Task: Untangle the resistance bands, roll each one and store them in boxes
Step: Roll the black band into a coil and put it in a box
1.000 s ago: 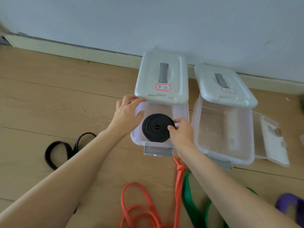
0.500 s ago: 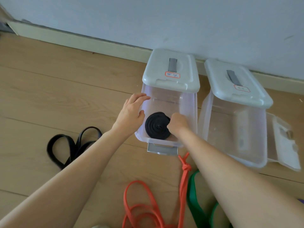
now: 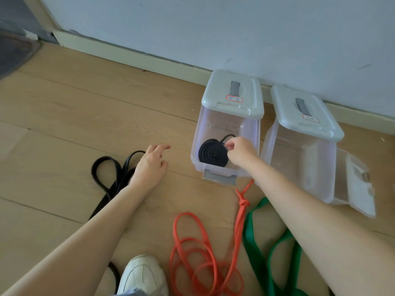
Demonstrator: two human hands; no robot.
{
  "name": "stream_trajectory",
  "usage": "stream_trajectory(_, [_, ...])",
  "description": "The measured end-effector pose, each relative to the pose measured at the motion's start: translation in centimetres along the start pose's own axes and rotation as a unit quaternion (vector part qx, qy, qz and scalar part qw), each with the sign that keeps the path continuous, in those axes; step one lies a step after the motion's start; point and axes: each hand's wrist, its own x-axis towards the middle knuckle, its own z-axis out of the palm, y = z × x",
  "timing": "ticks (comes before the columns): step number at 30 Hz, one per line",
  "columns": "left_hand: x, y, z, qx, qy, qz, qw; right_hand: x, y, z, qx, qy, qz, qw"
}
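A rolled black band (image 3: 211,153) lies inside the left clear box (image 3: 226,122), its loose end sticking up. My right hand (image 3: 240,151) reaches into that box and pinches the roll's edge. My left hand (image 3: 150,165) hovers over the floor with fingers apart, holding nothing, beside a loose black band (image 3: 113,171). A knotted orange band (image 3: 213,248) and a green band (image 3: 263,253) lie tangled on the floor near me. The right clear box (image 3: 303,150) holds no band.
Both boxes stand against the skirting board with their white lids (image 3: 233,95) tipped back; a side flap (image 3: 359,184) hangs open on the right box. A white shoe (image 3: 141,274) shows at the bottom. A dark mat (image 3: 15,52) lies far left on the wooden floor.
My left hand let go of the left box's rim and moved left toward the loose black band. The roll now lies low in the box, with my right hand still on it.
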Motion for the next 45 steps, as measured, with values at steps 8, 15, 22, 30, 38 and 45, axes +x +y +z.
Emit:
stream_trajectory(8, [-4.9, -5.6, -0.7, 0.147, -0.033, -0.165, 0.975, -6.4, -4.2, 5.0, 0.167, 0.082, -0.145, 0.972])
stream_trajectory(15, [-6.7, -9.4, -1.6, 0.153, -0.128, -0.254, 0.946, -8.4, -5.8, 11.2, 0.112, -0.107, -0.170, 0.973])
stream_trajectory(22, [-6.2, -4.5, -5.6, -0.214, -0.261, -0.240, 0.910, -11.7, -6.6, 10.3, 0.317, -0.357, 0.052, 0.877])
stream_trajectory(30, [-6.3, 8.7, -11.0, -0.274, -0.402, -0.195, 0.852, -19.2, -4.8, -0.6, 0.311, -0.247, -0.043, 0.917])
stream_trajectory(38, [-11.8, 20.6, -14.1, 0.011, -0.531, -0.034, 0.847, -27.9, -1.4, -15.4, 0.067, 0.022, -0.141, 0.987])
stream_trajectory(45, [-16.3, 29.4, -10.7, 0.067, -0.352, 0.283, 0.890, -34.6, 1.4, -21.2, -0.040, 0.175, -0.285, 0.941])
